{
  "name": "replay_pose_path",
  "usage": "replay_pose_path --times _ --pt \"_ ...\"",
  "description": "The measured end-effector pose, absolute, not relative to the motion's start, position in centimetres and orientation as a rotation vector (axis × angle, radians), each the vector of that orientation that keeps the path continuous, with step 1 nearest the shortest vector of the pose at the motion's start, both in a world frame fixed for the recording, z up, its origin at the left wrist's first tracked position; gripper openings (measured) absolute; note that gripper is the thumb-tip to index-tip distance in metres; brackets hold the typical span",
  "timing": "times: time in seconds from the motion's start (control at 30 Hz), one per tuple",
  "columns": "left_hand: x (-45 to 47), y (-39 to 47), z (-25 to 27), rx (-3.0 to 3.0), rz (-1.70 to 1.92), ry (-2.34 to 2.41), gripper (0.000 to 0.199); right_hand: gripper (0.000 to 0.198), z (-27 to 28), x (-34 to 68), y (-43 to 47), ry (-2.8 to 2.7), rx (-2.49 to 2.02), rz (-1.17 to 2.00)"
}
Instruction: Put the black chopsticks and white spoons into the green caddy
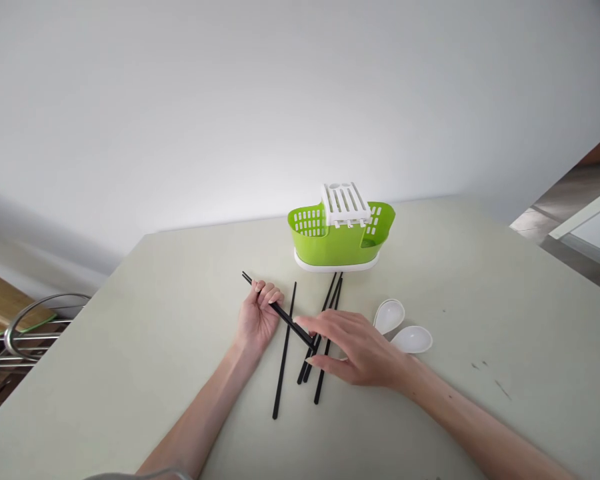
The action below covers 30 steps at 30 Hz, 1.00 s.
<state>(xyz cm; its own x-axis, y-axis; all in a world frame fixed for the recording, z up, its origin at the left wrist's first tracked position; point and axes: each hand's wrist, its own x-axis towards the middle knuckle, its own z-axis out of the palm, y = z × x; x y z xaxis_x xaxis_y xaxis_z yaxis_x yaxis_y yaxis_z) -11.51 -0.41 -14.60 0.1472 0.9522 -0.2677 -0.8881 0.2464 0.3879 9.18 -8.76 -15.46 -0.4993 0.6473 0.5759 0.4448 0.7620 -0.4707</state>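
My left hand [260,310] is closed around black chopsticks [293,325], palm turned up. Their thin tips stick out past the fingers to the upper left, and the thick ends slope down to the right. My right hand [365,347] hovers at those thick ends, thumb and forefinger apart on either side; whether it touches them I cannot tell. One loose chopstick [284,363] lies on the table between the hands. Several more chopsticks [321,370] lie partly under my right hand. White spoons [414,339] rest beside that hand, their handles hidden behind it.
A green cutlery basket [335,247] with a white slotted top [347,203] and white base stands at the back, near the wall. The pale table [480,287] has dark marks on its right side. A metal rack [20,340] holding boards is beyond the left edge.
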Motion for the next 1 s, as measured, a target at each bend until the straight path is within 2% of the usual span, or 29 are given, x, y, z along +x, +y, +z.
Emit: replay_pose_path --times 0.1,0.2,0.33,0.6,1.0 --pt "-11.40 -0.58 -14.47 0.136 1.305 0.500 0.034 0.032 -15.19 8.84 -8.75 -2.209 -0.731 0.271" --pt "-11.25 -0.79 -14.33 0.121 1.279 0.485 0.035 0.026 -15.14 8.80 -8.61 -2.202 -0.695 0.240" --pt "-11.14 -0.93 -14.24 0.094 1.271 0.460 0.035 0.028 -15.35 8.87 -8.58 -2.214 -0.681 0.245" --pt "-11.10 -0.95 -14.17 0.103 1.260 0.454 0.034 0.017 -15.36 8.76 -8.51 -2.207 -0.690 0.227" --pt "-11.09 -1.13 -13.94 0.134 1.216 0.434 0.035 0.021 -15.86 8.88 -8.39 -2.202 -0.680 0.281"
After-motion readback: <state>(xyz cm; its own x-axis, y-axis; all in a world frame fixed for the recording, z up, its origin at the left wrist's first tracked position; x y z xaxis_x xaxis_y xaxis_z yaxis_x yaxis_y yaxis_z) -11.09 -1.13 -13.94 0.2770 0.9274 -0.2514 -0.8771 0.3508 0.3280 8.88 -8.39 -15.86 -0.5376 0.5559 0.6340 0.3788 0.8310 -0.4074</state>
